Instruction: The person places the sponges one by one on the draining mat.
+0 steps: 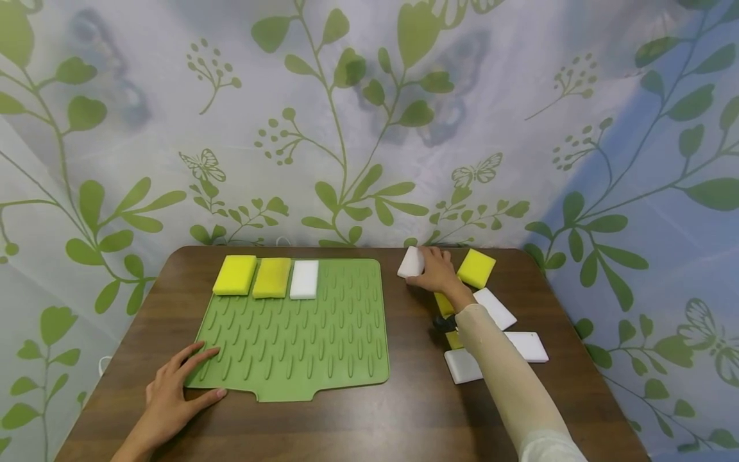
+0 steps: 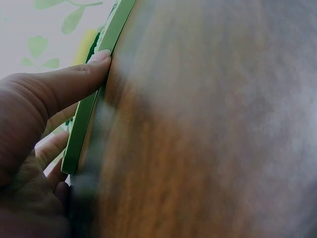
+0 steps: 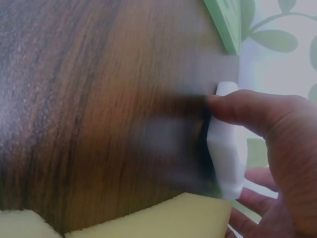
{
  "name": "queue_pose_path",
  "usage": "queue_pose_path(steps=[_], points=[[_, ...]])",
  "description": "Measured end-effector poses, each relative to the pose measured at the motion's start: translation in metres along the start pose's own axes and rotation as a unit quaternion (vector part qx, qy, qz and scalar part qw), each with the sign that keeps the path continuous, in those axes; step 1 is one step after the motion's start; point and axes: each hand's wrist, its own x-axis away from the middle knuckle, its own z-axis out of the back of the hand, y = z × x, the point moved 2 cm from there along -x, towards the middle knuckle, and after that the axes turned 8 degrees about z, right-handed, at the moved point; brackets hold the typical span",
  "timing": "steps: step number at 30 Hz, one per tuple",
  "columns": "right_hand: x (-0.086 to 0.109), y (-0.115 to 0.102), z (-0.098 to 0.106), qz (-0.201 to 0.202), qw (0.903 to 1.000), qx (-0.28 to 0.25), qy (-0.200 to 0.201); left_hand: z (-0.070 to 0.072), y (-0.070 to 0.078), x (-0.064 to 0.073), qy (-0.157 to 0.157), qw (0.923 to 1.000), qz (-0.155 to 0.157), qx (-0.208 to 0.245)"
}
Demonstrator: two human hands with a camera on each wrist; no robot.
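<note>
My right hand (image 1: 437, 271) grips a white sponge block (image 1: 410, 263) near the table's back edge, thumb on one side and fingers on the other. In the right wrist view the white block stands slightly off the wood, tilted. At the near left corner of the green ridged mat (image 1: 288, 340), my left hand (image 1: 167, 398) rests with fingers spread. Its thumb touches the mat's front edge in the left wrist view. Along the mat's back lie a yellow sponge (image 1: 235, 274), a second yellow sponge (image 1: 271, 278) and a white sponge (image 1: 304, 280), side by side.
Right of the mat, loose sponges lie under and around my right arm: a yellow one (image 1: 476, 268), white ones (image 1: 495, 309) and others partly hidden by the sleeve. The brown table (image 1: 369, 423) meets a leaf-patterned curtain (image 1: 358, 128) at the back.
</note>
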Motion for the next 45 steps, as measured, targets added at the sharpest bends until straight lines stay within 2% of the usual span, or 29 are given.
queue_pose_path(steps=[9,17,34,45], points=[[-0.003,-0.004,-0.001,0.014,0.9999,-0.002,0.006,0.0,0.0,0.0,-0.003,1.0,0.004,0.003],[0.0,-0.026,0.004,0.034,0.9993,-0.01,0.011,0.001,0.003,0.001,-0.002,1.0,0.003,0.002],[-0.011,-0.05,-0.01,0.077,0.9968,-0.009,0.015,0.001,0.002,0.0,-0.003,1.0,0.002,0.005],[-0.016,-0.073,-0.022,0.109,0.9939,-0.017,-0.001,0.0,0.001,0.0,-0.001,1.0,0.002,0.002]])
